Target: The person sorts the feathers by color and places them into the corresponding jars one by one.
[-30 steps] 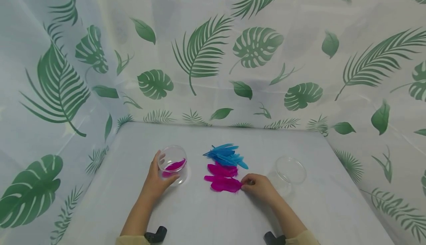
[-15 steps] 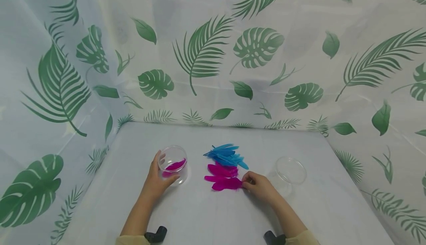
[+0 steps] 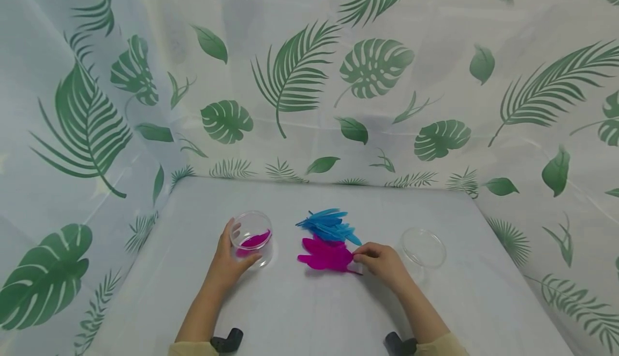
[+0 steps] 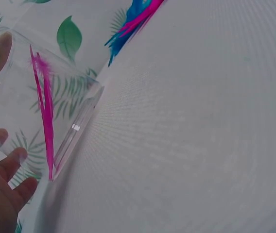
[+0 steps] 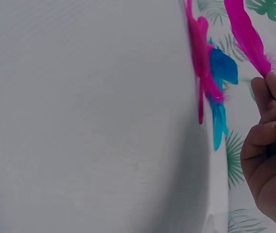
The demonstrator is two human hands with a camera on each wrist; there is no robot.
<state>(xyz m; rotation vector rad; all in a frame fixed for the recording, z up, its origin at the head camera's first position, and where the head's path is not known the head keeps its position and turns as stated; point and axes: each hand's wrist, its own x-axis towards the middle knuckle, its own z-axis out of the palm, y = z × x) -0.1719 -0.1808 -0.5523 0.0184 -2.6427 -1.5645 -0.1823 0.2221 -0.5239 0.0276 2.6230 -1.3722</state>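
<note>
My left hand (image 3: 229, 264) holds a clear plastic jar (image 3: 244, 227) at the left, thumb and fingers spread round its sides. Magenta feathers (image 4: 47, 116) lean inside it. My right hand (image 3: 384, 264) pinches the quill end of a magenta feather (image 5: 250, 41) between thumb and forefinger. In the right wrist view this feather stands apart from the pile. More magenta feathers (image 5: 203, 68) lie on the table below it, one quill pointing toward the right hand. Just behind them is a heap of blue feathers (image 3: 329, 224), partly overlapped by the magenta ones.
A clear round plastic lid (image 3: 444, 251) lies to the right, beyond the right hand. The white-covered table (image 3: 309, 318) ends at the back against a leaf-patterned curtain (image 3: 300, 152), which also hangs along both sides.
My right hand has risen slightly and moved a little away from me, lifting the pinched magenta feather off the pile and baring another quill. My left hand and the jar have stayed put.
</note>
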